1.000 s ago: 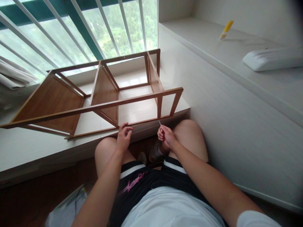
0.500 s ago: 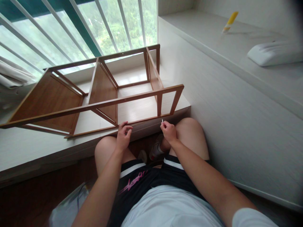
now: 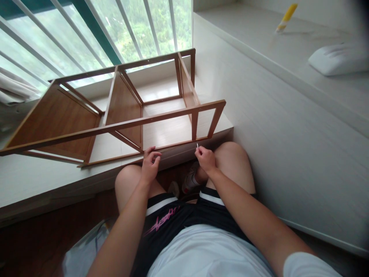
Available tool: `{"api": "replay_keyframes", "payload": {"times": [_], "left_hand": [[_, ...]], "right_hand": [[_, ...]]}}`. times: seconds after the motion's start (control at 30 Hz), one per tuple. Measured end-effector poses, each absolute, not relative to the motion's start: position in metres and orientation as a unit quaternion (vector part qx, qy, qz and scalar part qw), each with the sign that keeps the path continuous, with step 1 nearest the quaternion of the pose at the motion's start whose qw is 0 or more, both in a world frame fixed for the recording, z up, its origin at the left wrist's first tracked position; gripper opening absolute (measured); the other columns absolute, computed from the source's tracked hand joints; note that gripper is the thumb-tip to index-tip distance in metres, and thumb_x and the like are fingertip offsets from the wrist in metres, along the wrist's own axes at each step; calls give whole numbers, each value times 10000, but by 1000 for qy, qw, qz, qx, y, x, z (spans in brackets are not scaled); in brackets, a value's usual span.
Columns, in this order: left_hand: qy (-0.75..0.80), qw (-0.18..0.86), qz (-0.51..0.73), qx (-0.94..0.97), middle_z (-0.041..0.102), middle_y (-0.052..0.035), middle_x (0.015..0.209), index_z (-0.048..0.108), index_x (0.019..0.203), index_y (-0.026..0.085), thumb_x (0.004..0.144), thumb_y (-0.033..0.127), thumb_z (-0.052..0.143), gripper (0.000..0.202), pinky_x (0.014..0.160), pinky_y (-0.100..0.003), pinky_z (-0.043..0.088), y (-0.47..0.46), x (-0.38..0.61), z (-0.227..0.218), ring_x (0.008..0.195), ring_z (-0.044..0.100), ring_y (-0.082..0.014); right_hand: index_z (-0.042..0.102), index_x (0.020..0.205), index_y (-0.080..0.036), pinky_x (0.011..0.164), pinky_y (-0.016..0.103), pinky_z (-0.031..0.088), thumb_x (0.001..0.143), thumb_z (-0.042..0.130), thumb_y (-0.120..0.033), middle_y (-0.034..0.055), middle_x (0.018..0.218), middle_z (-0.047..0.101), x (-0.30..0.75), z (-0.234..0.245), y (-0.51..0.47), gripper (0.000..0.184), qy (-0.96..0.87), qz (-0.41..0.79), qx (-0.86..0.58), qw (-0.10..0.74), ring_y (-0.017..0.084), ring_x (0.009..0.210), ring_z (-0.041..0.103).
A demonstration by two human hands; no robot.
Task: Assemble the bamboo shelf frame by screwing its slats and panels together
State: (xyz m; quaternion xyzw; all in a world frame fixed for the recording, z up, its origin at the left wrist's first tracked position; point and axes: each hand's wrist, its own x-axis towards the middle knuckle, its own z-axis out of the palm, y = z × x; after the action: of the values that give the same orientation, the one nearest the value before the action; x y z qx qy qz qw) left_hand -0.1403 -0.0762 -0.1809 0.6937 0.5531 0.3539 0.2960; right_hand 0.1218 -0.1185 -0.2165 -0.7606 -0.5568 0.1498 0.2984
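Observation:
A brown wooden shelf frame (image 3: 123,125) with several panels lies on its side on the white window ledge. My left hand (image 3: 150,165) is at its near lower rail, fingers loosely bent and apart, holding nothing. The fingertips reach the rail; whether they press on it I cannot tell. Over my knee, just below the frame's right end, my right hand (image 3: 205,158) is closed in a pinch. A thin, pale, pin-like piece (image 3: 197,145) sticks up from its fingertips, too small to tell its kind.
Behind the frame is a barred window (image 3: 138,30). A white counter (image 3: 245,27) on the right carries a yellow-and-white tube (image 3: 287,17) and a white object (image 3: 337,59). At lower left a clear plastic bag (image 3: 83,250) lies on the dark floor. A curtain (image 3: 17,88) hangs far left.
The view has shifted slightly, so the frame and the counter items sit a little differently. Both hands keep nearly the same place and pose.

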Motion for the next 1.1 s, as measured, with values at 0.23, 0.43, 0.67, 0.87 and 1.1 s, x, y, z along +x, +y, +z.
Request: {"api": "replay_keyframes", "payload": {"times": [0.23,0.43,0.67,0.87,1.1], "left_hand": [[555,301,350,693,488,-71,1326,666,864,201,848,250,550,127,867,-351,516,-76,-141,-181,1174,532,-242],[551,293,345,702,498,-67,1301,665,867,200,863,253,537,139,845,-330,513,-75,-142,-182,1136,546,-217],[550,296,347,700,496,-69,1295,664,854,200,856,244,545,127,821,-321,517,-73,-143,-183,1134,545,-219],[545,295,350,702,498,-68,1292,667,852,200,858,242,543,131,833,-328,510,-73,-144,-184,1142,540,-223],[549,297,348,700,499,-71,1302,668,851,201,854,243,546,130,852,-341,510,-74,-141,-181,1153,539,-229]], "right_hand": [[608,697,-202,575,310,172,925,461,-334,43,637,615,122,-213,-118,302,-563,143,-771,261,152,563,466],[617,724,-187,579,306,186,952,426,-331,43,656,628,122,-213,-118,330,-570,152,-766,253,149,582,494],[617,718,-190,581,293,223,983,360,-369,42,657,641,122,-215,-116,411,-574,180,-757,256,149,597,522],[647,719,-182,587,301,224,976,369,-384,86,694,672,125,-215,-115,429,-557,194,-767,252,175,621,551],[616,680,-189,602,301,242,935,432,-368,91,695,659,130,-215,-112,362,-530,244,-754,302,187,640,547]]}}
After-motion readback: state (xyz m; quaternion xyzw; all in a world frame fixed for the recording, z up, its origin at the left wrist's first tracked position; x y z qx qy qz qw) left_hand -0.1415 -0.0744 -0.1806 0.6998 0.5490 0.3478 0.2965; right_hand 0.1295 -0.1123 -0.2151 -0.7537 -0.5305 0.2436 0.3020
